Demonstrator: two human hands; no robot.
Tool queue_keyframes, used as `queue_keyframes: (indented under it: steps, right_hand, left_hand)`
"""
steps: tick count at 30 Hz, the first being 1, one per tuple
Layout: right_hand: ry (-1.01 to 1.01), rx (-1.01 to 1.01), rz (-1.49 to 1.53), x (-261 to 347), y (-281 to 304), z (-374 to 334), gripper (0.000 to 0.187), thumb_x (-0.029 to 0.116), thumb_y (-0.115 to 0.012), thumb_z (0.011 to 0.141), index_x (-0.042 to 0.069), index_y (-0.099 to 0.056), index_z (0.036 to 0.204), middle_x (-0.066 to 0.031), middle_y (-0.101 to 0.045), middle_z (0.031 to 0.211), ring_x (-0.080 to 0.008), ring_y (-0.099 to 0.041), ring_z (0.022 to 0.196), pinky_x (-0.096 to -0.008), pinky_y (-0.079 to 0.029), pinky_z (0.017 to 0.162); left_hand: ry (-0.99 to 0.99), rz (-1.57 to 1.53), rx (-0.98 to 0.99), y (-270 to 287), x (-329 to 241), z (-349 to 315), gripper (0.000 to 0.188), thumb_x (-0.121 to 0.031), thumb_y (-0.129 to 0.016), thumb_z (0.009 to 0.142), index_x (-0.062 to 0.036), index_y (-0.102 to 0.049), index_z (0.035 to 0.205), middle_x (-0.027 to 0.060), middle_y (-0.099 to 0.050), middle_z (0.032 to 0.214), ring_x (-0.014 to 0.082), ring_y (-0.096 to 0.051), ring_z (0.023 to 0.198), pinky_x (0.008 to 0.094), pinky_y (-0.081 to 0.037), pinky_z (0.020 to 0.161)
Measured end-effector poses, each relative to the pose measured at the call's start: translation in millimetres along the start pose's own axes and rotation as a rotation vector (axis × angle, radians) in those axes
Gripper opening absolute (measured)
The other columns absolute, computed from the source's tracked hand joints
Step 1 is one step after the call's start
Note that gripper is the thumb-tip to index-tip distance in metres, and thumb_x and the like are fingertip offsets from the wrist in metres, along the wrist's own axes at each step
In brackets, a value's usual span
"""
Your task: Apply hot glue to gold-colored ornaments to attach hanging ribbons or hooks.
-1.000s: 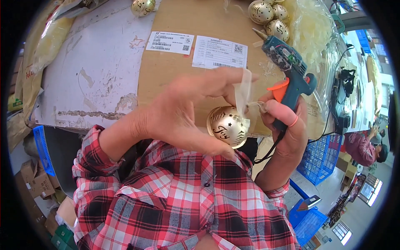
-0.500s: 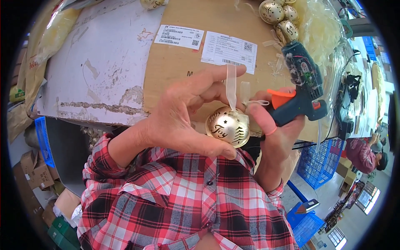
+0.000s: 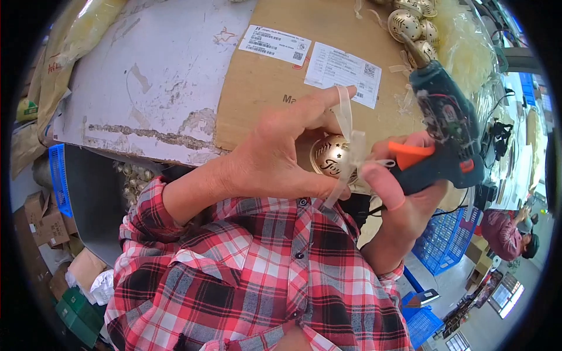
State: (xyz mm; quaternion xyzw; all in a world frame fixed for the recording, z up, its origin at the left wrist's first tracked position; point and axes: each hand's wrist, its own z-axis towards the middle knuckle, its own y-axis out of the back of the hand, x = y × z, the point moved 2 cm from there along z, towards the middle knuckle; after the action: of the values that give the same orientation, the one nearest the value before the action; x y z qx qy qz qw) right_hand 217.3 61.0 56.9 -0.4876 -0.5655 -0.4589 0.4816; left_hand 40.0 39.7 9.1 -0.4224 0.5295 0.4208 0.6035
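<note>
A shiny gold ball ornament (image 3: 328,155) with cut-out stars and dark lettering sits in the curl of my left hand (image 3: 272,146). A sheer white ribbon (image 3: 344,111) runs from my left index fingertip down past the ornament's top to the thumb. My right hand (image 3: 413,202) is wrapped round a dark green glue gun (image 3: 448,117) with an orange trigger (image 3: 410,155), its nozzle pointing up and away. The right thumb and finger also pinch at a small ribbon bow (image 3: 380,164) beside the ornament. Ribbon and fingers partly cover the ornament.
Under my hands lies a cardboard sheet (image 3: 257,88) with paper labels on a worn white table (image 3: 158,76). More gold balls (image 3: 405,24) and a clear plastic bag (image 3: 468,41) are at the far right. A grey bin (image 3: 99,193) stands lower left, a blue basket (image 3: 439,240) lower right.
The ornament has shifted right and turned partly behind the ribbon. The ribbon now stretches down across to my left thumb. My right hand and the glue gun have moved right.
</note>
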Motion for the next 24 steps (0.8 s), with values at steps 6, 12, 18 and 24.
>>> queue_keyframes:
  steps: [6,12,18,24]
  right_hand:
    - [0.042,-0.003,-0.048,-12.1,-1.7,1.1,0.044,-0.003,-0.081,0.066,-0.001,-0.056,0.103,-0.008,-0.063,0.085,-0.0129,-0.06,0.076,-0.0254,-0.047,0.072]
    - [0.16,-0.066,-0.176,-15.6,-2.7,2.0,0.041,-0.003,-0.081,0.066,-0.001,-0.06,0.102,-0.0061,-0.064,0.087,-0.0121,-0.061,0.078,-0.0252,-0.05,0.07]
    - [0.095,-0.04,-0.172,-15.5,-7.1,0.6,0.046,0.004,-0.081,0.067,-0.001,-0.058,0.107,-0.0056,-0.061,0.09,-0.0117,-0.059,0.076,-0.0241,-0.048,0.067]
    - [0.043,0.033,0.248,-31.7,23.3,8.9,0.046,0.014,-0.066,0.078,-0.003,-0.049,0.117,-0.0139,-0.056,0.092,-0.0134,-0.05,0.066,-0.0233,-0.044,0.058]
  left_hand:
    - [-0.043,0.06,0.012,0.9,1.0,-0.6,0.1,-0.002,-0.086,0.068,0.006,-0.025,0.147,0.0133,-0.062,0.116,0.0149,-0.057,0.108,0.0274,-0.045,0.094]
    - [-0.145,0.151,-0.052,-4.7,12.7,1.3,0.097,-0.01,-0.087,0.066,0.0036,-0.031,0.144,0.0121,-0.064,0.104,0.0169,-0.062,0.092,0.028,-0.05,0.08]
    - [-0.33,0.279,-0.097,-3.8,12.4,1.1,0.093,-0.011,-0.086,0.064,0.0008,-0.036,0.142,0.0126,-0.065,0.096,0.02,-0.066,0.084,0.0295,-0.053,0.073]
    - [-0.102,-0.118,-0.03,10.7,1.4,-14.2,0.103,0.002,-0.085,0.067,0.0036,-0.021,0.149,0.0166,-0.053,0.131,0.0227,-0.059,0.112,0.034,-0.049,0.097]
